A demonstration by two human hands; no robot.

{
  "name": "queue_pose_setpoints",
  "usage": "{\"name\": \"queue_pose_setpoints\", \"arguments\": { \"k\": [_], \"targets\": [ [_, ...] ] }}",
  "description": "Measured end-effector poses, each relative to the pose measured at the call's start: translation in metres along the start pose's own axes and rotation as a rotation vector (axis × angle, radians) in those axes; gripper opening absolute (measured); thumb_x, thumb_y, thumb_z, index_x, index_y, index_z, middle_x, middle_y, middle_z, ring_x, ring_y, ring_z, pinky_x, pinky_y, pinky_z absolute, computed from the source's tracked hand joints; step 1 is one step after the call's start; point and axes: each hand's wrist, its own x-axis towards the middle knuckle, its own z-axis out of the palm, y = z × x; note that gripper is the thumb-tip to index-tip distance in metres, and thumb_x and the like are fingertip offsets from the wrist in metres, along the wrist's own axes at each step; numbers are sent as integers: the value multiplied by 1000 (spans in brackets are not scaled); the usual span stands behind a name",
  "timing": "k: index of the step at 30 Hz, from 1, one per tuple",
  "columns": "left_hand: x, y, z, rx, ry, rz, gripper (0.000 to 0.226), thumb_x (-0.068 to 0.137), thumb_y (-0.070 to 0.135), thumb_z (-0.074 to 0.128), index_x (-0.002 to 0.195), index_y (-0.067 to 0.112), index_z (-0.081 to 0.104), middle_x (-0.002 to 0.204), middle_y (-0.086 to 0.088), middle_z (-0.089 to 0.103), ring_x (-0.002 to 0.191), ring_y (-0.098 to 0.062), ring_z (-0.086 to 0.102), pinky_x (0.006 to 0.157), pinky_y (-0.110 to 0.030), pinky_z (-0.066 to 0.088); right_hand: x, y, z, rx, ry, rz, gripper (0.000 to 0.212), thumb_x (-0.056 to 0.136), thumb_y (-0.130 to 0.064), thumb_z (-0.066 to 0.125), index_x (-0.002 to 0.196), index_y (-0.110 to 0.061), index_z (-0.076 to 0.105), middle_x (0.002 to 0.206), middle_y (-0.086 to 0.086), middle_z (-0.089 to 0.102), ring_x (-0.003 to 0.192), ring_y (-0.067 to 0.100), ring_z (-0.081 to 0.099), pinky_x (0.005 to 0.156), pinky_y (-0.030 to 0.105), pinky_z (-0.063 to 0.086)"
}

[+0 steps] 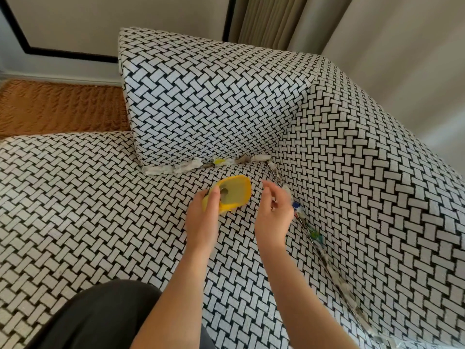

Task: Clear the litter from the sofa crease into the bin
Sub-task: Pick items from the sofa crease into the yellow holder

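Litter packs the sofa crease just beyond the bin and trails off to its right. Left hand grips the bin; right hand hovers beside it, fingers curled (around a scrap? can't tell). Clearing looks barely begun; next, pinch from the crease.

No legible text anywhere.

Matt, coarse-looking cloth covers the sofa; the yellow bin is smooth plastic, the litter crumpled paper, beside brown woven wicker.
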Motion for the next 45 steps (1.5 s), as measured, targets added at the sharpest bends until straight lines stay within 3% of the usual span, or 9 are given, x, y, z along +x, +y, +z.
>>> {"name": "queue_pose_setpoints", "arguments": {
  "k": [3, 8, 11, 21, 24, 26, 36, 40, 45],
  "targets": [
    [9, -8, 3, 22, 31, 28, 45, 91, 55, 40, 110, 17, 54, 101, 0, 54, 85, -7, 52, 63, -21, 40, 22, 34, 7, -175, -20, 156, 23, 94, -18, 49, 114, -12, 59, 108, -1, 52, 98, 15, 54, 88, 31, 49],
    [17, -25, 11, 244, 84, 270, 67, 78, 69, 37, 126, 23, 50, 115, 10, 46, 111, -11, 46, 89, -32, 46, 62, 49, 31, -381, -75, 109, 27, 92, -17, 51, 117, -7, 59, 105, 10, 59, 80, 13, 49, 71, 23, 41],
    [29, -29, 16, 273, 126, 307, 68, 78, 70, 35, 125, 23, 50, 124, 4, 50, 119, -15, 45, 95, -42, 47, 86, 52, 44, -471, -66, 126, 27, 92, -22, 51, 114, -10, 60, 101, 11, 63, 82, 19, 55, 65, 26, 41],
    [61, -29, 24, 125, 234, 312, 65, 78, 64, 40, 125, 21, 53, 124, 1, 52, 115, -18, 51, 86, -43, 53, 125, 63, 55, -652, -5, 207, 21, 92, -30, 50, 99, -16, 65, 94, 8, 68, 76, 23, 55, 61, 26, 31],
    [65, -29, 24, 104, 232, 324, 63, 76, 62, 39, 119, 20, 57, 117, -2, 58, 106, -16, 56, 71, -15, 51, 128, 63, 55, -645, -10, 226, 22, 92, -29, 51, 107, -15, 57, 100, 8, 65, 90, 26, 59, 64, 28, 33],
    [67, -30, 24, 103, 223, 322, 62, 76, 62, 39, 118, 20, 58, 115, -4, 60, 102, -15, 57, 63, -8, 46, 130, 61, 56, -650, -27, 224, 22, 93, -28, 51, 108, -13, 56, 102, 9, 65, 91, 27, 60, 64, 28, 37],
    [71, -35, 24, 38, 219, 357, 56, 79, 59, 41, 114, 20, 59, 111, -5, 62, 99, -18, 60, 69, -17, 50, 146, 56, 63, -743, -93, 305, 19, 91, -22, 54, 99, -8, 63, 102, 10, 66, 91, 27, 62, 65, 29, 44],
    [70, -34, 24, 30, 231, 367, 54, 80, 58, 41, 114, 20, 59, 111, -5, 61, 99, -18, 59, 72, -24, 52, 153, 49, 65, -748, -137, 324, 22, 90, -18, 55, 108, -6, 58, 110, 12, 63, 98, 29, 61, 76, 35, 50],
    [68, -31, 25, 77, 243, 370, 60, 79, 59, 38, 115, 16, 59, 112, -5, 61, 100, -17, 58, 75, -31, 54, 145, 52, 66, -696, -29, 273, 22, 93, -14, 45, 105, -7, 63, 108, 14, 65, 96, 31, 61, 70, 32, 46]
  ]
}}
